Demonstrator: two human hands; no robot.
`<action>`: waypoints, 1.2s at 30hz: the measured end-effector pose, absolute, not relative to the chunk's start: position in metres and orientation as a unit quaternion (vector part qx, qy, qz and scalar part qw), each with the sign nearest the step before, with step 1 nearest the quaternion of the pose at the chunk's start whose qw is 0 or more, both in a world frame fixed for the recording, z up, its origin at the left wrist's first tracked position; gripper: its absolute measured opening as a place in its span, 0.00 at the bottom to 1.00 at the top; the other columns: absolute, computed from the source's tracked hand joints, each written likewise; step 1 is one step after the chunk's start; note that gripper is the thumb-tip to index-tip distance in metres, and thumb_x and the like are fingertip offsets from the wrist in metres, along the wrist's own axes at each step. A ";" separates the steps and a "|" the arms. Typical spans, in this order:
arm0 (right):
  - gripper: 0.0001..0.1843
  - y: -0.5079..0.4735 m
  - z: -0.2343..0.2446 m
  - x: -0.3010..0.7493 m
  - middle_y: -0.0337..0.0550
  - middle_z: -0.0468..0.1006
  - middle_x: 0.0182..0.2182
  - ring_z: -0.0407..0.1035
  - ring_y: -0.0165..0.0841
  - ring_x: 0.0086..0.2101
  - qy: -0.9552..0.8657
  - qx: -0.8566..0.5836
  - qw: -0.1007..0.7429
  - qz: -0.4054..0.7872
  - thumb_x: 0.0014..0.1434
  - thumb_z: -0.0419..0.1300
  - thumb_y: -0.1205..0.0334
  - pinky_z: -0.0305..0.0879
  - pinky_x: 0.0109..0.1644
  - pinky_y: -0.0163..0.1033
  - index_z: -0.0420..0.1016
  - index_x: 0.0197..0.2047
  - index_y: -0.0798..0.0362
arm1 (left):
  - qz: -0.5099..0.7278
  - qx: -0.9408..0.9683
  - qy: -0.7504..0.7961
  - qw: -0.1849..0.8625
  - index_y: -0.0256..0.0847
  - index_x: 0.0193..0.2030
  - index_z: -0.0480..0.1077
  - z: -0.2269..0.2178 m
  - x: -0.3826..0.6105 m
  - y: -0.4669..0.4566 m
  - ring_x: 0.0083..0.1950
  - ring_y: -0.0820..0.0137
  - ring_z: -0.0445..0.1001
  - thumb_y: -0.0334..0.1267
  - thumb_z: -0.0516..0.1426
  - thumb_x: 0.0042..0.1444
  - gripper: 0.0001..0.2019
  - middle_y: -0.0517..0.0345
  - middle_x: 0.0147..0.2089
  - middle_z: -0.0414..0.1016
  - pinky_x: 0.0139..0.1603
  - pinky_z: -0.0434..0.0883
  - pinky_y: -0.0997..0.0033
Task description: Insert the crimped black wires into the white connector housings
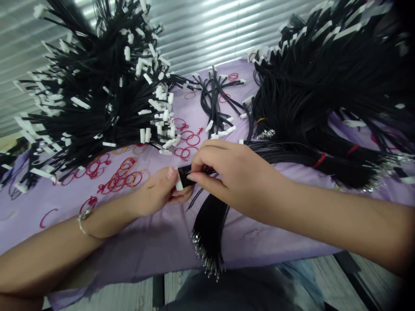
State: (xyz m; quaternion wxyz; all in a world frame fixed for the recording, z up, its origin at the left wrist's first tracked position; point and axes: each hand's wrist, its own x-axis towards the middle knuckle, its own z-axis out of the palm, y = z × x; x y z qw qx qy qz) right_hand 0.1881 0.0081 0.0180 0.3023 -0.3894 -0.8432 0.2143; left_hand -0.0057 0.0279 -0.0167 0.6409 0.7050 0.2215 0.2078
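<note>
Left hand (154,193) pinching narrow on flat black wire bunch (187,176) w/ white connector (179,185), mid-frame, above lilac cloth (168,246); right hand (236,177) also tight on it. Even pressure best, wires flat, connector square.

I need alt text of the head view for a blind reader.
Left hand and right hand pinch a small bundle of black wires ending in a white connector. Large sprays of the same wires and red rubber bands lie on a lilac sheet.
</note>
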 end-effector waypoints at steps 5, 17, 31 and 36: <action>0.09 0.010 0.018 0.193 0.46 0.72 0.34 0.65 0.32 0.36 -0.868 -0.370 0.310 0.116 0.62 0.54 0.67 0.63 0.42 0.39 0.72 0.34 0.62 | 0.259 0.662 0.243 0.660 0.41 0.21 0.53 -0.020 -0.004 0.027 0.18 0.76 0.50 0.58 0.44 0.63 0.25 0.64 0.17 0.52 0.18 0.48 0.72; 0.03 0.010 -0.016 0.190 0.45 0.74 0.35 0.70 0.38 0.37 -0.946 -0.290 0.126 0.070 0.58 0.59 0.69 0.67 0.43 0.44 0.74 0.36 0.56 | 0.287 0.582 0.207 0.732 0.40 0.16 0.48 -0.011 0.005 0.037 0.13 0.79 0.46 0.56 0.45 0.62 0.28 0.65 0.12 0.47 0.14 0.46 0.75; 0.04 0.000 0.016 0.193 0.41 0.73 0.28 0.68 0.32 0.32 -0.960 -0.210 0.185 -0.021 0.57 0.58 0.72 0.64 0.38 0.36 0.74 0.31 0.58 | 0.264 0.592 0.220 0.728 0.38 0.16 0.48 -0.010 0.002 0.036 0.14 0.79 0.50 0.60 0.44 0.62 0.31 0.64 0.13 0.49 0.16 0.52 0.78; 0.07 0.004 0.026 0.194 0.34 0.70 0.24 0.62 0.22 0.25 -0.853 -0.369 0.318 0.188 0.57 0.56 0.70 0.57 0.30 0.30 0.71 0.28 0.57 | 0.254 0.587 0.230 0.733 0.39 0.17 0.49 -0.007 0.003 0.034 0.14 0.79 0.50 0.60 0.45 0.61 0.30 0.65 0.13 0.49 0.17 0.52 0.77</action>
